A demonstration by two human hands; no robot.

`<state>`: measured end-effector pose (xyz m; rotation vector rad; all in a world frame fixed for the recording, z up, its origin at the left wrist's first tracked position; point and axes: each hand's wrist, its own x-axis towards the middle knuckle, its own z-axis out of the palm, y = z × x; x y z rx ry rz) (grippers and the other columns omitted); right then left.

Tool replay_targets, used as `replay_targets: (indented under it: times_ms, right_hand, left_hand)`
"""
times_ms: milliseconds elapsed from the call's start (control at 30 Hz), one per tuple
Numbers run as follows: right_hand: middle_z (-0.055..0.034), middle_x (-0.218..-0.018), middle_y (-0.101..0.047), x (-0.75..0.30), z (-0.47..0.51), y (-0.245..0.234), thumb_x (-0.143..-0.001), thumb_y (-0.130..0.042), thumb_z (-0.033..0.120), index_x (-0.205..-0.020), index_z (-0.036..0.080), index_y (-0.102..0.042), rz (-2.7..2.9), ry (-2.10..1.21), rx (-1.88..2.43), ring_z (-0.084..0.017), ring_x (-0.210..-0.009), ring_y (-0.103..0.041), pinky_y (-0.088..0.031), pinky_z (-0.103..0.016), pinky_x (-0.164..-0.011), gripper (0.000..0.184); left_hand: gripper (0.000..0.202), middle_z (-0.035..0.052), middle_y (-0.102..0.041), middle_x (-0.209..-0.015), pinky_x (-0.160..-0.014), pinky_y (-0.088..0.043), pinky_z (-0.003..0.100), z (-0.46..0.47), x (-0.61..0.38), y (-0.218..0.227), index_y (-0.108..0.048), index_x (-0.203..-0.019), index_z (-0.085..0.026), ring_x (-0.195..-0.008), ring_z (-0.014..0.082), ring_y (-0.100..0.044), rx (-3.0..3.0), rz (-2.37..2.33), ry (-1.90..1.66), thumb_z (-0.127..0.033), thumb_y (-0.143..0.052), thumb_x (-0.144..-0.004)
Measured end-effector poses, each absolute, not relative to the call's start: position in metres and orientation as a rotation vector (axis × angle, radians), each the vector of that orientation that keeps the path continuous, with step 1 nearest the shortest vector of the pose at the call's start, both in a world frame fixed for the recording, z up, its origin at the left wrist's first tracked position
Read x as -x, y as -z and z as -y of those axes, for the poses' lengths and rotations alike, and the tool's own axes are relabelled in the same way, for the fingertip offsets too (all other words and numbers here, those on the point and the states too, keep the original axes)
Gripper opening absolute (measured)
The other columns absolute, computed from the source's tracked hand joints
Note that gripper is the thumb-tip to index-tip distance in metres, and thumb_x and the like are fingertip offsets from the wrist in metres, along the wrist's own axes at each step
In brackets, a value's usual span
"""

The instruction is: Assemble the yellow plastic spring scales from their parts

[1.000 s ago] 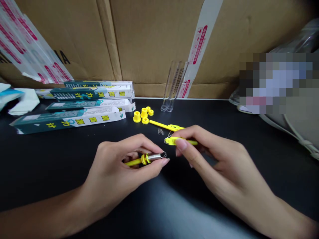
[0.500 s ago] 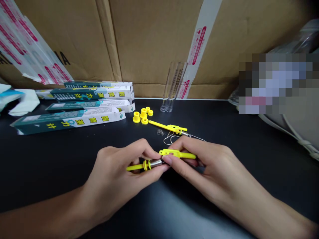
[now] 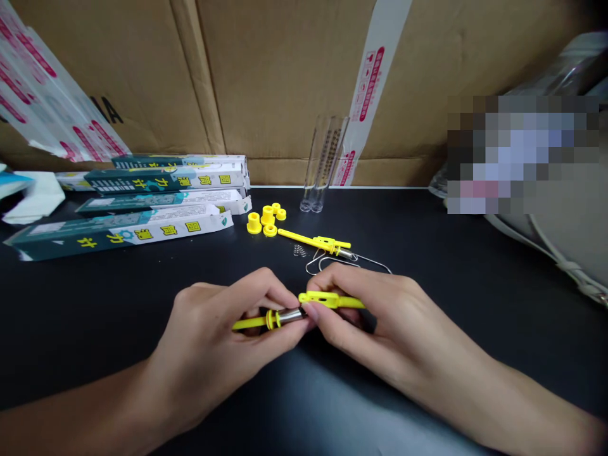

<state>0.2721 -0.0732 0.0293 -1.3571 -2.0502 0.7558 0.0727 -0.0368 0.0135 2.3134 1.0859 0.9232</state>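
Observation:
My left hand [image 3: 218,335] is closed on a yellow plastic rod [image 3: 249,323] with a collar and a silvery coil spring [image 3: 289,315] at its inner end. Thumb and forefinger of my right hand [image 3: 375,329] pinch a slotted yellow plastic piece [image 3: 320,299] with a rod-like tail. The two parts meet end to end, and the fingertips hide the joint. Just beyond my hands lies a similar yellow rod assembly [image 3: 304,239] with a spring. Beside it are wire hooks [image 3: 375,260] and a small pile of tiny metal pieces [image 3: 299,251].
Several yellow caps [image 3: 254,223] stand behind the hands. Clear plastic tubes [image 3: 316,171] stand upright near the cardboard box [image 3: 280,76]. At left lie several printed narrow cartons [image 3: 142,231]. A pale bag [image 3: 560,240] is at the right edge.
The whole scene has shifted slightly left in the view. Both hands keep their grip on the yellow parts, which stay together at the fingertips.

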Motion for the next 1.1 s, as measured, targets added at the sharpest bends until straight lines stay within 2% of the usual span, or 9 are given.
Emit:
replay_targets:
  times_ms: [133, 400, 767, 967, 1033, 1100]
  right_hand:
    - [0.002, -0.087, -0.066, -0.273, 0.075, -0.026, -0.096, -0.057, 0.021, -0.095, 0.022, -0.06, 2.059, -0.705, 1.364, -0.01, -0.067, -0.06, -0.045, -0.02, -0.06, 0.003]
    - [0.0027, -0.075, -0.064, -0.264, 0.079, -0.024, -0.098, -0.052, 0.021, -0.09, 0.02, -0.06, 1.947, -0.613, 1.418, -0.009, -0.056, -0.053, -0.043, -0.019, -0.054, 0.011]
    - [0.0046, -0.069, -0.061, -0.258, 0.082, -0.025, -0.097, -0.052, 0.019, -0.086, 0.02, -0.059, 1.874, -0.649, 1.416, -0.009, -0.053, -0.052, -0.041, -0.02, -0.05, 0.012]
    - [0.0045, -0.068, -0.06, -0.268, 0.074, -0.023, -0.103, -0.046, 0.033, -0.089, 0.023, -0.058, 1.773, -0.902, 1.408, -0.011, -0.059, -0.058, -0.045, -0.02, -0.056, 0.021]
    - [0.0046, -0.067, -0.059, -0.272, 0.071, -0.024, -0.105, -0.043, 0.036, -0.091, 0.023, -0.058, 1.771, -0.892, 1.433, -0.011, -0.058, -0.057, -0.045, -0.021, -0.054, 0.024]
    - [0.0034, -0.071, -0.061, -0.274, 0.069, -0.025, -0.104, -0.045, 0.033, -0.091, 0.023, -0.059, 1.834, -0.779, 1.429, -0.011, -0.061, -0.058, -0.046, -0.022, -0.057, 0.021]
  left_hand:
    - [0.008, -0.0111, -0.066, -0.055, -0.044, -0.04, 0.012, 0.037, -0.074, -0.015, -0.067, -0.075, -0.024, -0.042, 0.0047, -0.057, -2.321, -1.101, -0.948, -0.019, -0.074, -0.076]
    - [0.011, -0.0134, -0.072, -0.063, -0.049, -0.045, 0.006, 0.036, -0.077, -0.016, -0.068, -0.077, -0.026, -0.048, 0.0025, -0.064, -2.305, -1.095, -1.004, -0.017, -0.074, -0.075]
    - [0.009, -0.0124, -0.069, -0.058, -0.044, -0.044, 0.012, 0.04, -0.075, -0.014, -0.064, -0.075, -0.025, -0.043, 0.0043, -0.06, -2.389, -1.106, -1.017, -0.02, -0.071, -0.078]
    - [0.012, -0.0105, -0.073, -0.065, -0.043, -0.045, 0.015, 0.041, -0.071, -0.01, -0.062, -0.077, -0.026, -0.047, 0.0074, -0.064, -2.452, -1.125, -1.013, -0.025, -0.074, -0.08]
    - [0.013, -0.0105, -0.074, -0.066, -0.043, -0.046, 0.015, 0.042, -0.071, -0.011, -0.062, -0.076, -0.027, -0.048, 0.0083, -0.065, -2.446, -1.143, -0.995, -0.026, -0.075, -0.08]
    - [0.014, -0.0106, -0.075, -0.066, -0.042, -0.046, 0.015, 0.042, -0.071, -0.011, -0.062, -0.076, -0.027, -0.048, 0.009, -0.066, -2.42, -1.153, -0.994, -0.027, -0.075, -0.079]
